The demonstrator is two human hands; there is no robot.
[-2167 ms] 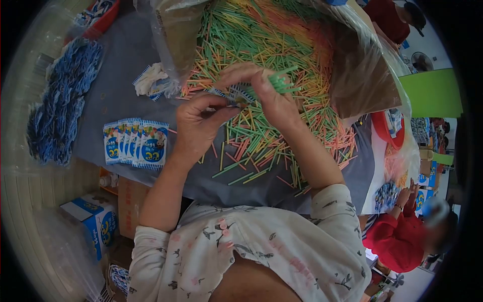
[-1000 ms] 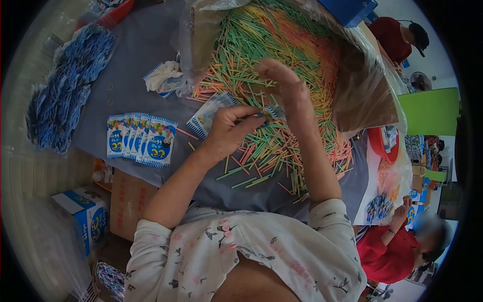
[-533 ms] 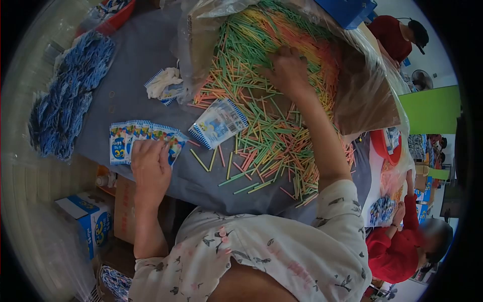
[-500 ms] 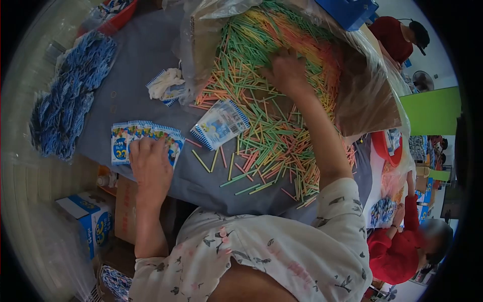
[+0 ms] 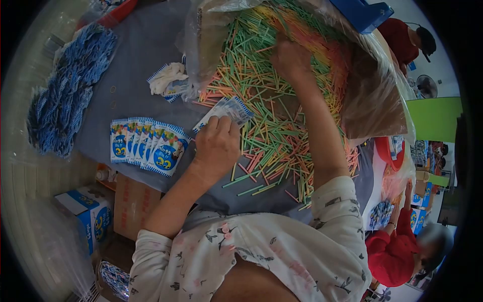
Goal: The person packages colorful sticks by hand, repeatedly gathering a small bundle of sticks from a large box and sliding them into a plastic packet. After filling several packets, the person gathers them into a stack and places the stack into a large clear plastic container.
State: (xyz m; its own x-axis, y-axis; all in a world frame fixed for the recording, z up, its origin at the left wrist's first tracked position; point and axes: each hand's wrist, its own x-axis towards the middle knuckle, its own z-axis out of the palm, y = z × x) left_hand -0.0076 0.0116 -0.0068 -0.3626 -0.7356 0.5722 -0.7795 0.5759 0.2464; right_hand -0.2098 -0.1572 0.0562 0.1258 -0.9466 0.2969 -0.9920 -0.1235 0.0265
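My left hand (image 5: pixel 219 146) has its fingers curled onto the near edge of a small stack of clear-faced packets (image 5: pixel 232 108) with blue striped ends. To its left, several filled-looking blue-and-white packets (image 5: pixel 166 153) with a cartoon print lie fanned out on the grey cloth. Deep in a pile of thin coloured sticks (image 5: pixel 271 136), green, yellow, orange and pink, my right hand (image 5: pixel 292 61) is closed, its fingers bunched around some sticks. Its fingertips are partly hidden.
A crumpled white glove (image 5: pixel 167 79) lies on packets. At far left is a heap of blue striped packets (image 5: pixel 70 90). A plastic-lined carton (image 5: pixel 372 108) borders the sticks, with a blue tape dispenser (image 5: pixel 363 14) above. A person in red (image 5: pixel 392 256) works at right.
My left hand has moved right from the fanned packets to the clear-faced packets. My right hand has shifted slightly up, and its spread fingers have drawn together among the sticks.
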